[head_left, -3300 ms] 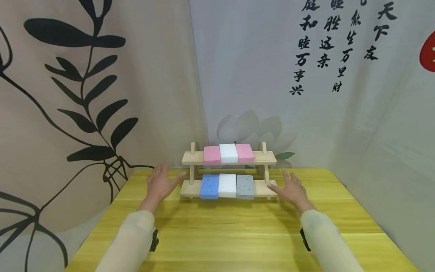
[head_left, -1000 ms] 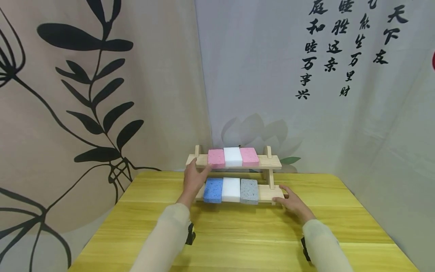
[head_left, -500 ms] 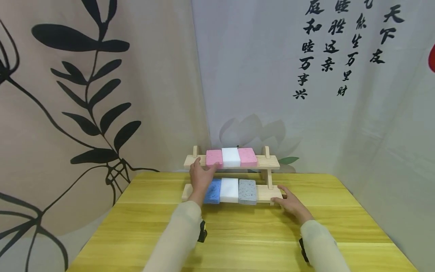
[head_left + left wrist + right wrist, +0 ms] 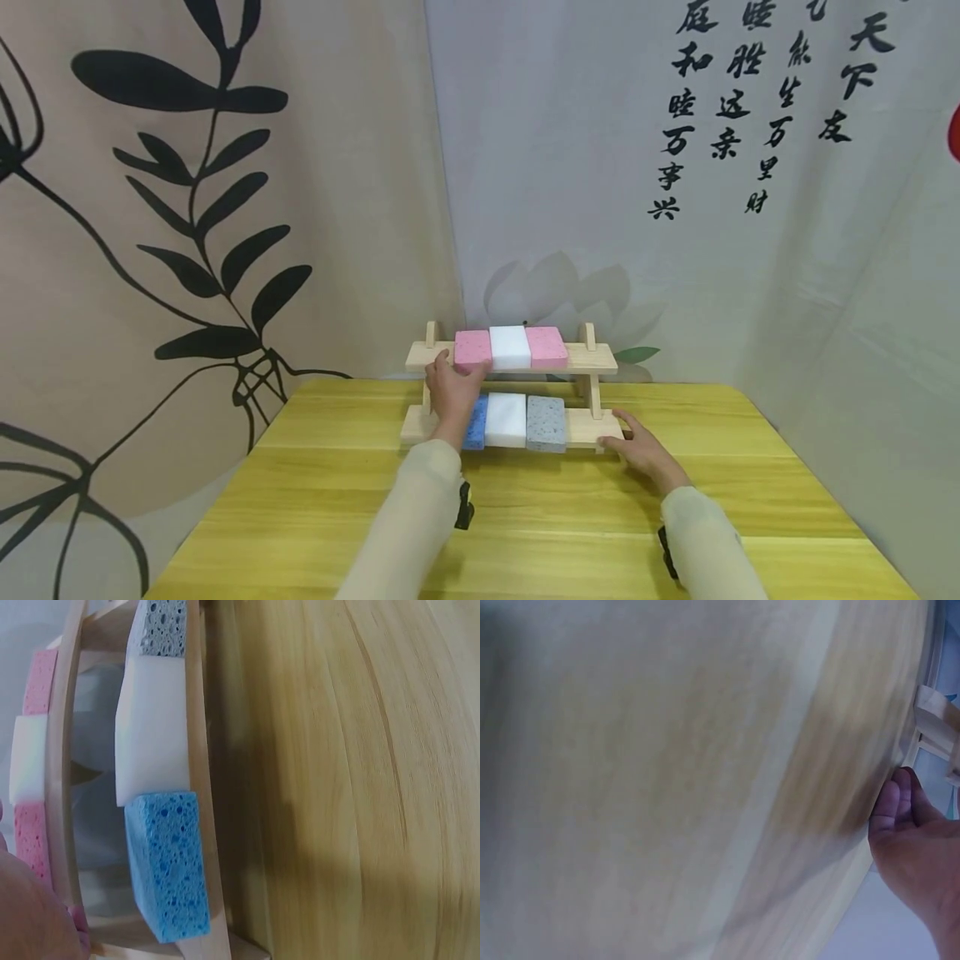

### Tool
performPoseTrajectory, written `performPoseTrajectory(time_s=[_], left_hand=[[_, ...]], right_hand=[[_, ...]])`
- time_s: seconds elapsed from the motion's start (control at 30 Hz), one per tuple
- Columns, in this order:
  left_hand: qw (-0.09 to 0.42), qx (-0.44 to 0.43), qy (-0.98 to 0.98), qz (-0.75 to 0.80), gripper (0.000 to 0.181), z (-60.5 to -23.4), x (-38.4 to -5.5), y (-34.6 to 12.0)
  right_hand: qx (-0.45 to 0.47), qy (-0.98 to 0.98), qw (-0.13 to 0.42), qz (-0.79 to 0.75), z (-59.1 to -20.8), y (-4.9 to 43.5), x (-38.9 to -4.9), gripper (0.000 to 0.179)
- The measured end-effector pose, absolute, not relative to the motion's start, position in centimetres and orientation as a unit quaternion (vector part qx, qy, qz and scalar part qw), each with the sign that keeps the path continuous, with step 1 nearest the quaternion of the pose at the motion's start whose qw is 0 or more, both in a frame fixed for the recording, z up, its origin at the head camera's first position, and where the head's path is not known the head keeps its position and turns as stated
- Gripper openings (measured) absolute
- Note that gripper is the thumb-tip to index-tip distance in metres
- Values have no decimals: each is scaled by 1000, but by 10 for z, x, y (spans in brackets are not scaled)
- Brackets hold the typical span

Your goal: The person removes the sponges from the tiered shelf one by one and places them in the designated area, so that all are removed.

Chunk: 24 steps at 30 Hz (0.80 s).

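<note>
A two-tier wooden rack [image 4: 597, 357] stands at the back of the table. Its upper shelf bears a left pink sponge [image 4: 472, 346], a white sponge [image 4: 510, 347] and a right pink sponge [image 4: 547, 346]. Below sit a blue sponge [image 4: 169, 862], a white sponge [image 4: 506, 419] and a grey sponge [image 4: 546, 422]. My left hand [image 4: 454, 396] holds the left pink sponge, thumb at its front right corner and fingers by its left side; the exact contact is partly hidden. It covers part of the blue sponge. My right hand [image 4: 648, 456] grips the right end of the lower shelf.
The yellow wood-grain table [image 4: 570, 533] reaches from the rack towards me. A printed curtain [image 4: 360, 208] with plant shapes and writing hangs behind the table. At the right another stretch of light cloth [image 4: 862, 317] borders the table.
From spread on both sides of the rack, my hands have come in to it. The left went to the rack's left end, then right to the pink sponge; the right took the lower shelf's end.
</note>
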<state>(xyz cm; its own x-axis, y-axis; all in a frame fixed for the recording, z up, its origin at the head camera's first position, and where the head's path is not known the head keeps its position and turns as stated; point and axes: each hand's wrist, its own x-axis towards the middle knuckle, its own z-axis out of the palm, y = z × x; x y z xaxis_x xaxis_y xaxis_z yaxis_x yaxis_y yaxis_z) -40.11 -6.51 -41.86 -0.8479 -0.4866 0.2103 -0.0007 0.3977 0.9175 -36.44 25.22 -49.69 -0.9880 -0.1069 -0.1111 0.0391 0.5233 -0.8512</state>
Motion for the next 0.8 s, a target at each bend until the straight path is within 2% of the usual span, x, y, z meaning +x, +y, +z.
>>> performPoseTrajectory(time_s=[0.33, 0.6, 0.8], left_hand=[[247, 164, -797, -527, 84, -423, -405, -55], [275, 170, -787, -525, 83, -425, -408, -51], [275, 177, -787, -522, 80, -426, -411, -49]], right_hand=[[-21, 871, 72, -486, -496, 253, -363, 84], [-31, 871, 72, -485, -505, 259, -371, 93], [-33, 875, 67, -478, -503, 257, -368, 90]])
